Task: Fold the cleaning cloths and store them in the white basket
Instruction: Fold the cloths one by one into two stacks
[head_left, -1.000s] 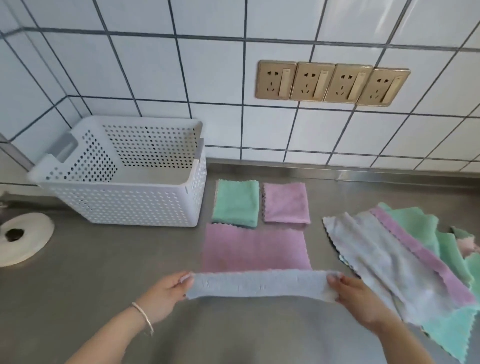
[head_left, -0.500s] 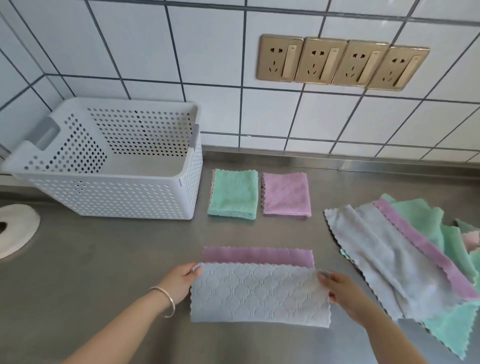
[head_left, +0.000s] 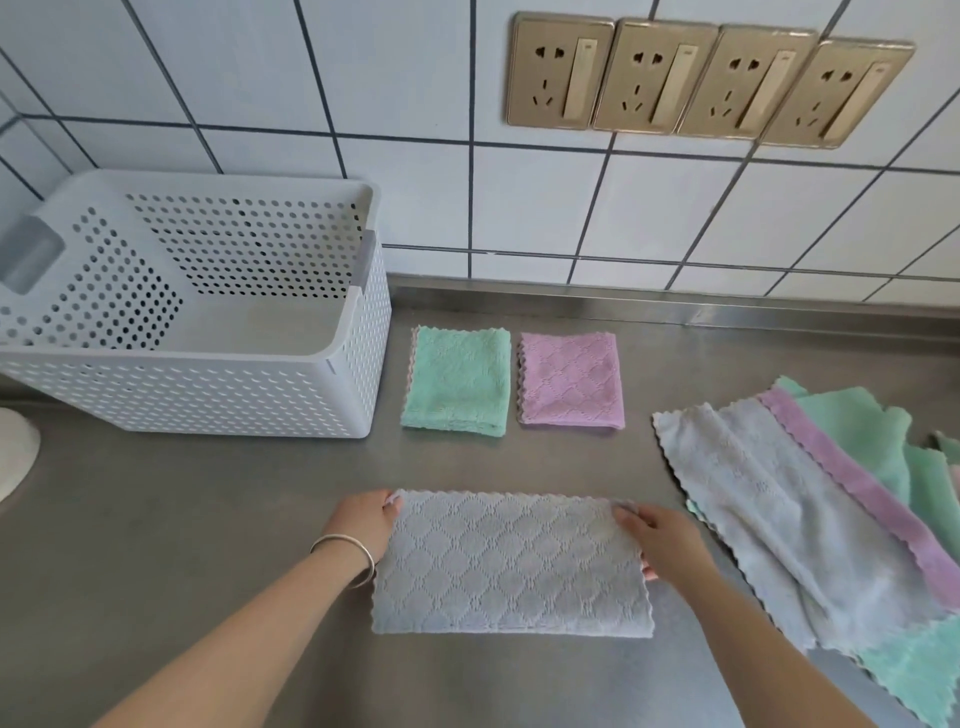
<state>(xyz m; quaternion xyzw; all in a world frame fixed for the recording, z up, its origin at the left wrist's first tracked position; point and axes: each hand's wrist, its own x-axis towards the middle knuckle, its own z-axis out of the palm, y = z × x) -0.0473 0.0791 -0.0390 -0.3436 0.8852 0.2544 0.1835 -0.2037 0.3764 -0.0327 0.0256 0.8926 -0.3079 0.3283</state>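
So we've got the grey cloth lying flat on the steel counter, near its front edge, folded in half into a long rectangle with the fold along the near side and the scalloped edges lined up at the far side. We keep it flat there because the counter does the work of holding the layers square while we line up the corners.

Our left hand is at the cloth's far-left corner, fingertips pinching or pinning that corner, hard to say which since the fingers tuck under the edge. Our right hand sits along the right short edge, fingers curled around it with the tips hidden under the cloth, thumb near the far-right corner. So the cloth runs between the two hands, each at one short end. That's probably the setup for the next fold, one end over to the other, to get a square.

Two finished squares, the green folded cloth and the pink folded cloth, sit side by side toward the back edge, just right of the white basket. The basket looks to have nothing in it yet. The unfolded pile waits at the right edge, within easy reach.
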